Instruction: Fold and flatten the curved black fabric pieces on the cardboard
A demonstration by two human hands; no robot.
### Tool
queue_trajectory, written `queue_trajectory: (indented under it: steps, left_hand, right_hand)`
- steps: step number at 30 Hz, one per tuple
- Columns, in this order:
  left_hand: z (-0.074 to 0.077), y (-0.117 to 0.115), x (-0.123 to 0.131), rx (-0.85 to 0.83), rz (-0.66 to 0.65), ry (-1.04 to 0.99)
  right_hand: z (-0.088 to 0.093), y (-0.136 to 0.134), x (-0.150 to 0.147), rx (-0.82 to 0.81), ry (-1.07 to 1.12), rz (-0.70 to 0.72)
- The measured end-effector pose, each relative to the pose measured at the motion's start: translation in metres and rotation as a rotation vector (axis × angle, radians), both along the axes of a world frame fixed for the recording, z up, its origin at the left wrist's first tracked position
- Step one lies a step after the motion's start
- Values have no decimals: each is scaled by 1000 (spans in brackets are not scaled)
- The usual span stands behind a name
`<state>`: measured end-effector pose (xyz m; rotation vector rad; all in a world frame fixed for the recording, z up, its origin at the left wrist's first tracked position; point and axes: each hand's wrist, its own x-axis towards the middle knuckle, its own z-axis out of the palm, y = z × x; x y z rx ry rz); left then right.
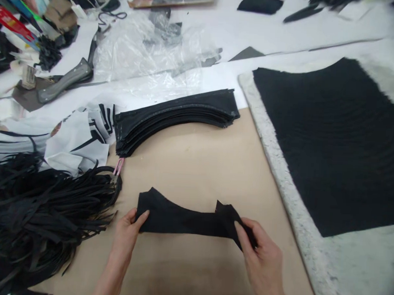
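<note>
head view: left hand [128,231] and right hand [263,257] pinch black cloth [185,222], top edge concave.

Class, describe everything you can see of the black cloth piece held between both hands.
The black cloth piece is a thin-looking matte strip, its upper edge dipping in a curve, its lower edge nearly straight. The left hand pinches one end; the right hand grips the other, where the cloth looks folded. It spans between them over the tan surface; whether it touches that is unclear.
</note>
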<state>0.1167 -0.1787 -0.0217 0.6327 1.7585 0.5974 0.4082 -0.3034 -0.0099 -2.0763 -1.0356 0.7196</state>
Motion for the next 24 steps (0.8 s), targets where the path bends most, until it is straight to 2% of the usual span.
queue_trajectory:
  steps: [4,7,10,13,15,18,22,24]
  left_hand:
    - [39,8,20,-69,-44,-26]
    - [62,10,48,-116,-83,-81]
    - [82,3,95,-149,-103,-183]
    - [90,-13,156,-137,-141,-241]
    - [85,-28,196,-101,-196,-240]
    - [64,-54,243,-50,-276,-236]
    - [29,-80,282,-72,-342,-296]
    - [19,-85,298,-90,-354,-362]
  right_hand:
    - [23,-25,88,-72,115,-344]
    - [32,-44,152,-66,173,-489]
    - [38,-59,206,-31,191,-570]
    - [42,-77,254,-4,271,-587]
    - [44,-92,285,8,293,-561]
    - [44,-120,327,1,233,-553]
    - [49,-150,375,-29,112,-570]
    - [54,-157,398,-45,39,-557]
